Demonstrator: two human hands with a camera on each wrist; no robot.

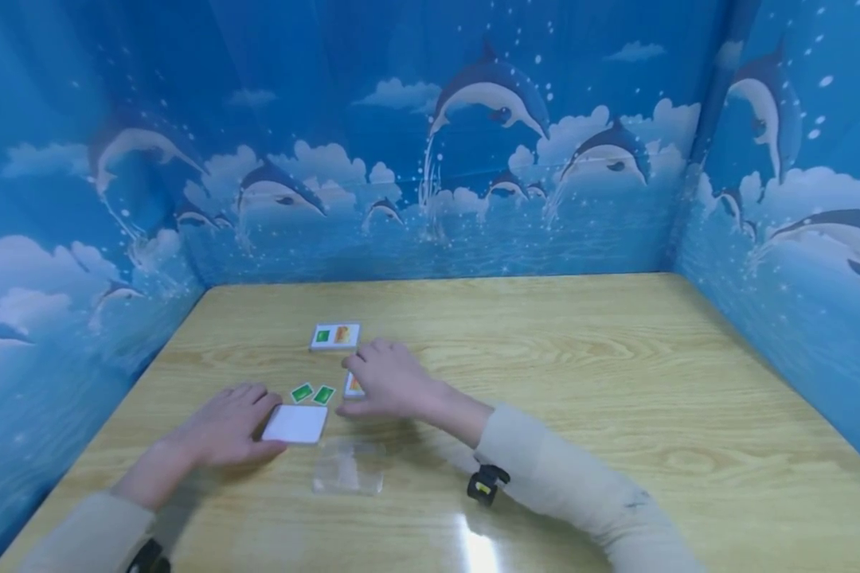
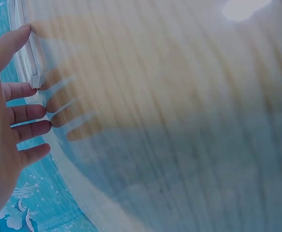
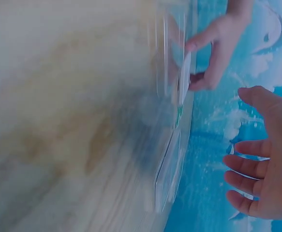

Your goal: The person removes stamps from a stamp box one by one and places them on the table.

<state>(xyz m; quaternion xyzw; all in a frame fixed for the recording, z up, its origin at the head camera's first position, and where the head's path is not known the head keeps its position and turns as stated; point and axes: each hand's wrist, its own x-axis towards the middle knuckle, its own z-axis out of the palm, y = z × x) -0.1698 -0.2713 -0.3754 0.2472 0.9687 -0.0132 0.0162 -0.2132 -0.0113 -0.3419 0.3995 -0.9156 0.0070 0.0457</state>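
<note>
My left hand [image 1: 232,426] holds a flat white rectangular slab [image 1: 295,424] by its left side, thumb at the near corner and fingers at the far one. In the right wrist view the white slab [image 3: 184,79] stands edge-on between the thumb and fingers. My right hand [image 1: 390,382] is over a thin white case [image 1: 354,387] with an orange picture, hiding most of it. Seen in the right wrist view, the right fingers [image 3: 247,166] are spread, nothing between them. Two small green cards [image 1: 323,395] lie just beyond the slab.
Another flat white case [image 1: 335,336] with a green and an orange picture lies farther back. A clear plastic box or lid [image 1: 348,469] is on the wooden table [image 1: 580,382] near the slab. Dolphin-printed curtains [image 1: 373,143] surround the table's back and sides.
</note>
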